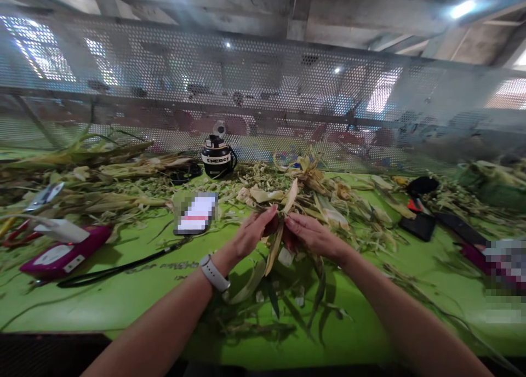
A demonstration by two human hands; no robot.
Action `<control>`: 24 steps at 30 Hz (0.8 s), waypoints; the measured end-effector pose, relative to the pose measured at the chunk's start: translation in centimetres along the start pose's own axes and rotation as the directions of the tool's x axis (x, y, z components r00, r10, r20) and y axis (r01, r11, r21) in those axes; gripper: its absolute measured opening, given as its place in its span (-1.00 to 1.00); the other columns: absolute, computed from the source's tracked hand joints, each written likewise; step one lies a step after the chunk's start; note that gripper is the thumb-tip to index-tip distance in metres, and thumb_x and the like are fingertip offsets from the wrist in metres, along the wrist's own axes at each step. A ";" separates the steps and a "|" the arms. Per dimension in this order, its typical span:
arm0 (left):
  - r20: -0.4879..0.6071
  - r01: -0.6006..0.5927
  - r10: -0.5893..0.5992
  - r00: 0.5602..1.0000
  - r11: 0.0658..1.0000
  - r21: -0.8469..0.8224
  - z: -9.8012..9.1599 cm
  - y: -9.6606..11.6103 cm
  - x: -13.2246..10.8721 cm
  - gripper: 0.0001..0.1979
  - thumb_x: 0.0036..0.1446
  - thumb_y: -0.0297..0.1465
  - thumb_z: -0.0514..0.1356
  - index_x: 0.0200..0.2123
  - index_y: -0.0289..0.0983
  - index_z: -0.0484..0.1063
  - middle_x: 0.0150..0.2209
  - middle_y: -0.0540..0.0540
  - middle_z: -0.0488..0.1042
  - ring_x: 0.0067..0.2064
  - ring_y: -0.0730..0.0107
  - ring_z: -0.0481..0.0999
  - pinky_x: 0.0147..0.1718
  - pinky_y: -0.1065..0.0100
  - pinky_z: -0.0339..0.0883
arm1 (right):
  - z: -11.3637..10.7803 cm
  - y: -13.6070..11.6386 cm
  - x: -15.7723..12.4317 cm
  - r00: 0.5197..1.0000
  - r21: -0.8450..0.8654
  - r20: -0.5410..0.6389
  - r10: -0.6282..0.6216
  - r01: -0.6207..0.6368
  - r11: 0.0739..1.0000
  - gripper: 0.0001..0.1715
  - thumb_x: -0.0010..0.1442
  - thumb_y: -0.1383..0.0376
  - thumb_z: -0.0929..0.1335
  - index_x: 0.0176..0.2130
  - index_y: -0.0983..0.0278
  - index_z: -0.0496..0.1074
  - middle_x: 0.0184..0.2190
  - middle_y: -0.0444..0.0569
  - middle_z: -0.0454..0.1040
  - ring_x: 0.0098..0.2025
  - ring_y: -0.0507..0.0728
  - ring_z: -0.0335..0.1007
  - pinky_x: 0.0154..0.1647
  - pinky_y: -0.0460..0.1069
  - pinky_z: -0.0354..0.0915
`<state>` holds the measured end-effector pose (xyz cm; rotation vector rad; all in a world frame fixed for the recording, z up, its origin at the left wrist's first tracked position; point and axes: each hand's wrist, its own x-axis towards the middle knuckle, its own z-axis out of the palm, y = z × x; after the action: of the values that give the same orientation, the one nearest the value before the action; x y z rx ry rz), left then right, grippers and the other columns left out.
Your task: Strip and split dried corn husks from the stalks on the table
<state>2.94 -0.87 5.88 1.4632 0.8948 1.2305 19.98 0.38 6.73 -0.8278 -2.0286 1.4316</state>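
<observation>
Toward the far edge of the green worktop (143, 311), a little left of its middle, we see a black bottle (216, 163) with a white band reading "ENERGY"; its dark wall hides whatever it holds. Near the far right corner lies a green, bag-like bundle (493, 188), its contents too blurred for us to make out.

The worktop is littered with dry husks and shreds, thickest in a husk heap (329, 201) reaching from the middle toward the far edge, and in a second leafy pile (135, 171) at the far left corner. A lit phone (197, 215) lies left of the middle, its screen pixelated, with a black strap (119, 270) trailing toward the left edge. By that edge sits a magenta power block (66, 253) with a white plug (61, 229) in it.

Above the near edge, at the middle, our left hand (255, 232) and right hand (314, 235) meet, both with fingertips pinching a pale husk strip (276, 248), which hangs over the worktop. We wear a white watch (215, 273) on the left wrist.

Behind the far edge stands a perforated metal screen (263, 92), under a concrete ceiling (246, 10) with a bright lamp (463, 9) at right.
</observation>
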 end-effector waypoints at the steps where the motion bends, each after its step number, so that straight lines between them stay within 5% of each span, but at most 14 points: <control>1: 0.010 -0.003 0.003 1.000 1.000 0.010 0.0 -0.1 0.1 -0.61 0.07 -0.09 0.09 -0.61 -0.25 0.26 -0.62 0.04 0.15 -0.53 0.48 0.12 -0.55 0.40 0.08 | 0.0 0.0 0.1 1.000 -0.023 -0.016 -0.007 0.006 1.000 -0.45 0.20 -0.13 0.14 -0.46 0.27 0.23 -0.59 -0.17 0.31 -0.57 -0.03 0.17 -0.55 -0.11 0.11; 6: 0.086 -0.029 0.028 0.996 1.000 0.008 0.3 -0.3 -0.1 -0.67 0.09 -0.15 0.09 -0.56 -0.26 0.23 -0.59 0.07 0.15 -0.53 0.52 0.09 -0.54 0.44 0.06 | 0.3 0.1 0.3 0.994 -0.071 -0.112 0.010 -0.018 0.997 -0.41 0.21 -0.14 0.11 -0.55 0.25 0.19 -0.66 -0.17 0.21 -0.61 -0.01 0.09 -0.59 -0.08 0.04; 14: 0.064 -0.034 0.034 0.997 0.999 0.001 0.3 -0.4 -0.2 -0.64 0.13 -0.13 0.07 -0.56 -0.27 0.23 -0.57 0.05 0.16 -0.51 0.50 0.12 -0.54 0.42 0.05 | 1.1 0.7 0.9 0.981 0.226 -0.183 0.066 -0.024 0.974 -0.48 0.16 -0.10 0.21 -0.57 0.23 0.20 -0.71 -0.19 0.18 -0.67 -0.02 0.03 -0.64 -0.08 0.04; 21: -0.041 0.036 -0.032 0.999 0.991 0.126 -0.1 -0.6 0.4 -0.49 0.15 -0.04 -0.03 -0.64 -0.29 0.26 -0.65 0.03 0.19 -0.58 0.52 0.14 -0.59 0.41 0.04 | 0.3 0.8 1.0 0.968 0.284 -0.247 0.033 0.040 0.958 -0.55 0.06 -0.03 0.35 -0.53 0.26 0.23 -0.73 -0.25 0.23 -0.70 -0.08 0.02 -0.69 -0.13 -0.01; 24: -0.198 -0.070 0.117 0.973 0.971 0.230 -0.6 -0.6 0.7 -0.58 0.18 -0.14 -0.02 -0.60 -0.27 0.25 -0.63 0.04 0.19 -0.55 0.49 0.18 -0.54 0.41 0.11 | 0.0 0.6 1.0 0.971 0.395 -0.225 0.075 0.020 0.919 -0.63 0.03 0.07 0.40 -0.49 0.29 0.28 -0.74 -0.26 0.25 -0.72 -0.10 0.05 -0.69 -0.16 0.01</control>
<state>2.52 0.05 5.47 1.5865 1.1470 1.4115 19.44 1.26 6.20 -0.8070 -1.4871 1.6018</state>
